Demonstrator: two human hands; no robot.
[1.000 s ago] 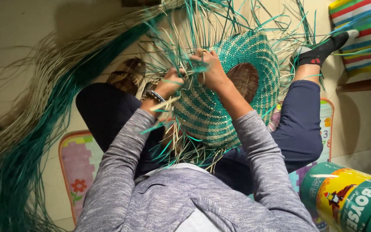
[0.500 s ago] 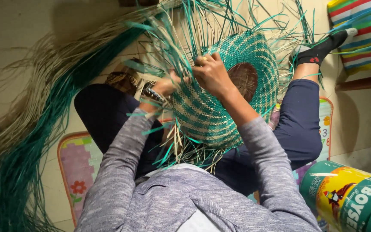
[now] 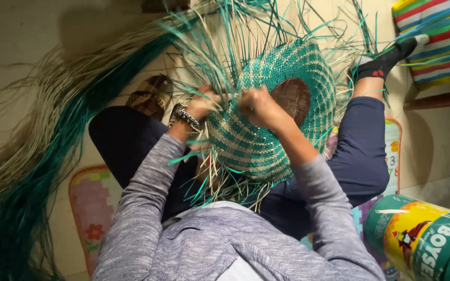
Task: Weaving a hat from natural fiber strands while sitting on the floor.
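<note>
Weaving: we find a round, half-woven piece [image 3: 272,135] in teal and pale straw bands resting on our lap, near the centre of the view; loose strands fan out from its rim between 10 and 2 o'clock.
Core: we note a dark brown oval form [image 3: 292,96] showing through the middle of the weave, just at 1 o'clock of our right hand.
Left hand: our left hand [image 3: 202,104] sits at the 9 o'clock edge of the weave, fingers curled shut around a few teal and pale strands; a beaded bracelet [image 3: 186,117] circles the wrist.
Right hand: our right hand [image 3: 256,106] lies on the weave's surface just beside the left, fingers bent closed and pinching strands at the working edge; which strands exactly, we cannot tell.
Legs: we sit with dark blue trousers [image 3: 363,151]; a black sock [image 3: 386,60] points toward 1 o'clock.
Loose stock: a long sheaf of teal and straw fibre [image 3: 42,171] sweeps along the floor from 11 to 7 o'clock.
Surroundings: a patterned sandal [image 3: 149,96] lies at 10 o'clock of the left hand; a striped cloth [image 3: 438,36] occupies 2 o'clock; a green and yellow tin [image 3: 423,239] stands at 4 o'clock; a coloured mat [image 3: 92,208] lies under us at 8 o'clock.
</note>
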